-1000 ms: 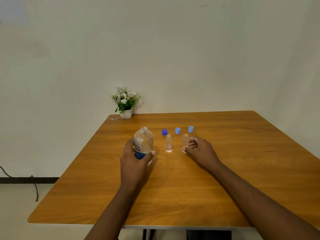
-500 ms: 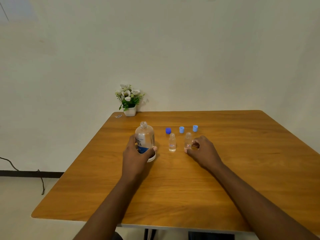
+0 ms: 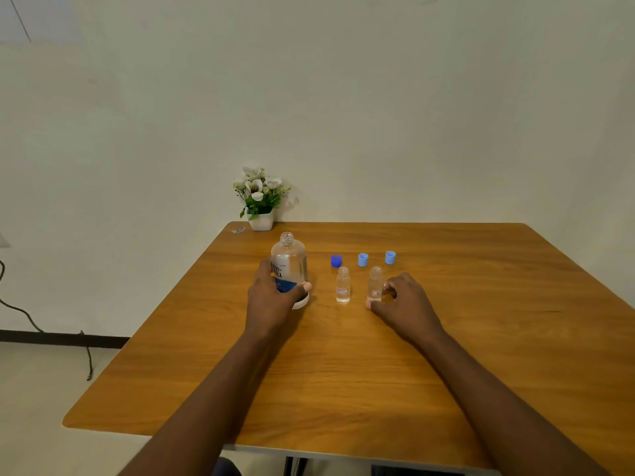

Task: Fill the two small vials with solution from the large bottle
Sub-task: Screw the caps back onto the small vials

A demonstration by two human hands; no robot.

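We note the large bottle (image 3: 288,266) standing upright and uncapped, the left hand (image 3: 275,300) wrapped around its base. Just right of the bottle stands one vial (image 3: 343,285); beyond it the second vial (image 3: 375,283), pinched by the right hand (image 3: 402,300). Vial fill levels are hard to judge.

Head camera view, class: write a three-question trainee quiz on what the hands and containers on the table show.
1. True or false: the large bottle stands uncapped.
2. How many loose caps lie behind the vials? A) two B) three C) four
3. Which hand touches a small vial?

Key: 1. True; its neck is open, gripped by the left hand. 2. B: a dark blue cap and two light blue caps. 3. The right hand, at the right vial; the left vial stands alone.
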